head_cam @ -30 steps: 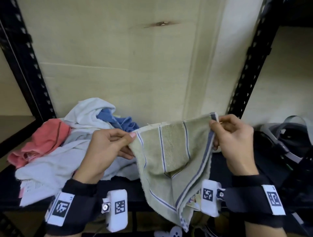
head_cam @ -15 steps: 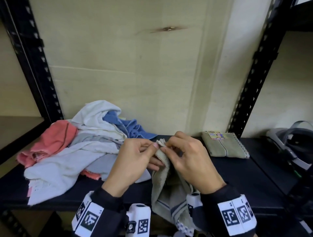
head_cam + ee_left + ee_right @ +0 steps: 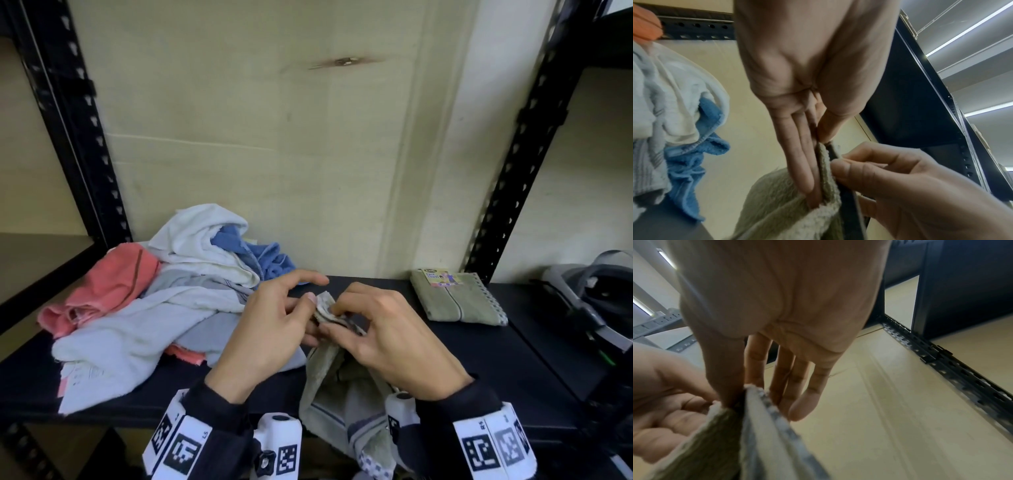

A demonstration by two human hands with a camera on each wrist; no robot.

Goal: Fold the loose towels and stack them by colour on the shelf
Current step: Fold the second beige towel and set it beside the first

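Note:
An olive-green towel (image 3: 329, 394) with blue stripes hangs folded in half in front of the black shelf (image 3: 479, 356). Its two top corners meet between my hands. My left hand (image 3: 310, 306) pinches the corners with thumb against fingers, and my right hand (image 3: 334, 317) pinches them from the other side. In the left wrist view the left hand (image 3: 818, 162) clamps the green towel (image 3: 781, 203). In the right wrist view the right hand (image 3: 754, 395) grips the green towel's (image 3: 760, 434) striped edge. A folded green towel (image 3: 455, 298) lies on the shelf at the right.
A loose pile at the shelf's left holds a pink towel (image 3: 102, 291), a white towel (image 3: 191, 240), a blue towel (image 3: 263, 257) and a light grey towel (image 3: 113, 346). Black uprights (image 3: 513, 154) frame the bay. A headset (image 3: 589, 301) lies at far right.
A second ago my hands held the green towel spread wide. They came together, doubling the towel over, and now both pinch the joined corners low over the shelf.

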